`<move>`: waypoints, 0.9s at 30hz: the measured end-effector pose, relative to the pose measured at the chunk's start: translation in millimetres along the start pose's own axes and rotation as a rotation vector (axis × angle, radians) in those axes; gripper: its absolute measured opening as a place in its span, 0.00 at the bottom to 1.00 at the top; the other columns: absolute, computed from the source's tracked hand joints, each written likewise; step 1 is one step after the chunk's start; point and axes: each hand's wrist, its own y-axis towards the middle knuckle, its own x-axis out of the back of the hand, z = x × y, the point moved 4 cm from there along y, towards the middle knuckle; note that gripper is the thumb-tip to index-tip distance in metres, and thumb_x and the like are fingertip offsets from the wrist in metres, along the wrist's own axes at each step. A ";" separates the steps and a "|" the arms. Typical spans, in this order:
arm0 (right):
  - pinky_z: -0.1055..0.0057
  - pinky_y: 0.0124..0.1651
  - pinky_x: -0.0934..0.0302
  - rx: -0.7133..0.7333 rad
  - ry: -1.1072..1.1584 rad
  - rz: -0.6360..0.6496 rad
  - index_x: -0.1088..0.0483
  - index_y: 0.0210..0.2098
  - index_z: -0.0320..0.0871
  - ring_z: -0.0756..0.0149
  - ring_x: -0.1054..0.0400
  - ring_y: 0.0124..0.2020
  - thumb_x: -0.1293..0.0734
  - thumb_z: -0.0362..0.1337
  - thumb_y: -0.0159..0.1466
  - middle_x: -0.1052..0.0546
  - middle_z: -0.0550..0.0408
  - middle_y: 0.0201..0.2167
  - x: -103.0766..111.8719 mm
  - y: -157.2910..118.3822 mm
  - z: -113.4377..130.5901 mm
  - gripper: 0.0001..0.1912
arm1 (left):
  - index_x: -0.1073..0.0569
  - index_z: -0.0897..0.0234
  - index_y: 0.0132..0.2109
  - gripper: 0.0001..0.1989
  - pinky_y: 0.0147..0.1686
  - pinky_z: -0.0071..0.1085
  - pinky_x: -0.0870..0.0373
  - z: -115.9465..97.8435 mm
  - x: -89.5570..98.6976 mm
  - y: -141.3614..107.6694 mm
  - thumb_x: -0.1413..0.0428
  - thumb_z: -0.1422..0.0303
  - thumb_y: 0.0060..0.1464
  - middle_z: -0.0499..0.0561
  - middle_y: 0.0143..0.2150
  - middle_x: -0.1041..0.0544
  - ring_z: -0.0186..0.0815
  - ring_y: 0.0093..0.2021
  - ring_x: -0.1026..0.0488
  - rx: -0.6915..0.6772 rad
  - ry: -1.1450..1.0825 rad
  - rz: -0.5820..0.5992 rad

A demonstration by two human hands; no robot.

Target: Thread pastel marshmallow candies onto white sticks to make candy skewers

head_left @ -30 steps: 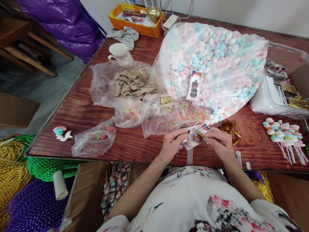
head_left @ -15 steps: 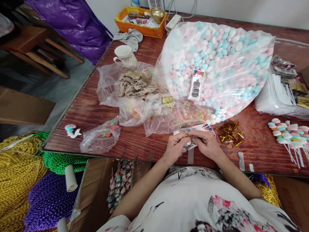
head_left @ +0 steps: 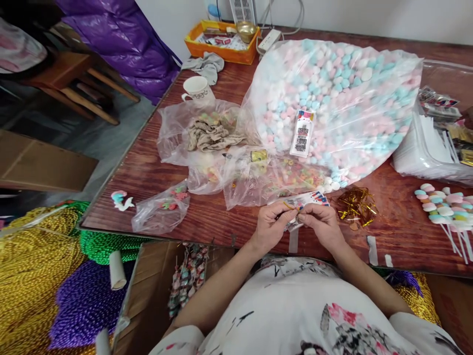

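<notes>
My left hand (head_left: 271, 227) and my right hand (head_left: 324, 226) meet near the table's front edge, fingertips pinched close together. A thin gold twist tie (head_left: 287, 205) pokes out above the left fingers, and a bit of gold also shows at the right fingertips. Something small and pale sits below the pinch, mostly hidden by the fingers. Printed cards (head_left: 317, 198) in red, white and blue lie under and behind both hands. Just right of my right hand is a loose heap of gold twist ties (head_left: 356, 207).
A large clear bag of pastel candies (head_left: 343, 108) fills the back, a printed packet (head_left: 302, 133) on it. Marshmallow-like sticks (head_left: 447, 204) lie right, by a plastic tub (head_left: 424, 153). Left are a mug (head_left: 198, 91), crumpled bags (head_left: 172, 133) and a mermaid-tail piece (head_left: 121, 201). Beads (head_left: 33, 276) hang below.
The view has shifted a little, so the table sits slightly right and lower. Both hands stay pinched together in the same spot, with the fingertips slightly rearranged.
</notes>
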 end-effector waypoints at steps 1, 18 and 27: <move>0.73 0.30 0.37 -0.033 0.049 0.032 0.27 0.27 0.43 0.70 0.33 0.25 0.30 0.41 0.58 0.26 0.59 0.23 0.6 2.8 -1.6 0.08 | 0.18 0.62 0.33 0.08 0.40 0.32 0.30 -2.8 0.2 0.2 0.39 0.63 0.53 0.51 0.32 0.20 0.36 0.34 0.26 -0.027 0.027 0.025; 0.65 0.32 0.47 1.342 -0.825 0.524 0.30 0.30 0.40 0.66 0.42 0.27 0.40 0.28 0.64 0.30 0.52 0.27 -11.5 -50.7 55.6 0.10 | 0.19 0.67 0.28 0.10 0.19 0.23 0.39 10.1 1.0 -20.2 0.32 0.66 0.36 0.47 0.20 0.25 0.28 0.19 0.34 0.760 -0.089 0.943; 0.66 0.34 0.44 1.274 -0.884 0.592 0.29 0.34 0.41 0.67 0.38 0.29 0.40 0.32 0.68 0.27 0.52 0.29 -18.3 -48.2 29.8 0.09 | 0.24 0.64 0.37 0.24 0.25 0.25 0.33 21.5 -9.7 -20.7 0.27 0.69 0.29 0.43 0.24 0.23 0.30 0.23 0.30 0.737 -0.120 1.081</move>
